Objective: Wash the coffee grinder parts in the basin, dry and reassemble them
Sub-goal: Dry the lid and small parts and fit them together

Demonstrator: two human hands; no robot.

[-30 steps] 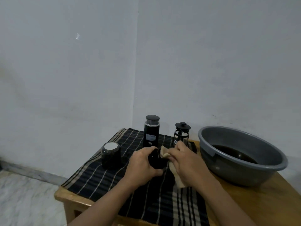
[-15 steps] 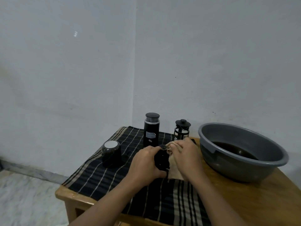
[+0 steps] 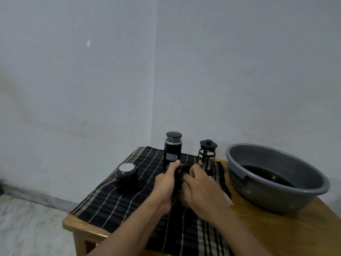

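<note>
While fingers of the left hand (image 3: 164, 183) curl round a dark grinder part (image 3: 178, 174) and the right hand (image 3: 201, 187) grips a beige cloth (image 3: 228, 200) against it, left of the basin (image 3: 276, 198), drying looks under way; next, turn it to wipe unreached faces.

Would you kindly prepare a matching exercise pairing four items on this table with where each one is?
Things: 1 basin; 2 short jar; 3 French press; 4 black grinder part.
Places: A beside the tall black canister at the striped cloth's back; B gripped by the left hand, the right hand holding a beige cloth to it; C on the bare wooden table, right of the striped cloth; D alone on the striped cloth's left.
Pairs: 1-C; 2-D; 3-A; 4-B.
</note>
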